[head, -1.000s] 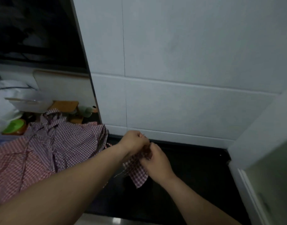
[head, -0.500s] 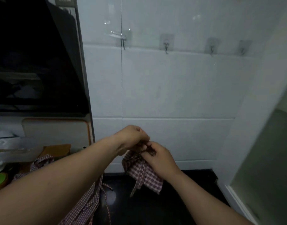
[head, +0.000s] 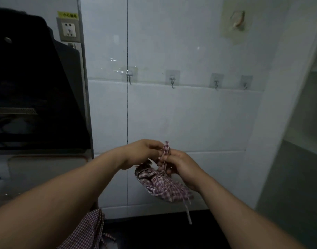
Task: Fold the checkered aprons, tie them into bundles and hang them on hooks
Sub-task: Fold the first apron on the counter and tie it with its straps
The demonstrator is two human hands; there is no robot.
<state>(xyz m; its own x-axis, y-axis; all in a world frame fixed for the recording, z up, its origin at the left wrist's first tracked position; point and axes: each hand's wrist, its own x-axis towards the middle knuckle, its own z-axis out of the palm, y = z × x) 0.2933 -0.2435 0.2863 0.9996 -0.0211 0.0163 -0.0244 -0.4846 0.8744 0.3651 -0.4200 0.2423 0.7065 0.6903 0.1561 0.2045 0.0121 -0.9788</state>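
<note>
Upward is where my view has tipped since half a second ago: the hooks (head: 172, 81) have dropped from the top edge to mid-picture, and the bundle (head: 161, 186) now hangs clear of the counter (head: 154, 234), tighter than it was.

Both hands meet well below the hooks. My left hand (head: 141, 153) has its fingers curled, pinching the strap (head: 166, 148) near its top end. My right hand (head: 181, 169) is closed round the same strap lower down, just where it runs into the knot on the bundle. Between the two grips the strap stands up as a narrow loop. I judge that this is the point of the hold: the loop is being kept open and upright so it can slip over a hook.

The bundle dangles under the right hand, a loose tie (head: 188, 211) trailing from it toward the counter. All four hooks look bare, so this seems to be the first one going up. Another apron (head: 89, 229) lies unfolded far below and left of the hooks, waiting its turn.

The lift must keep the loop spread, or it will close before it reaches a hook.
</note>
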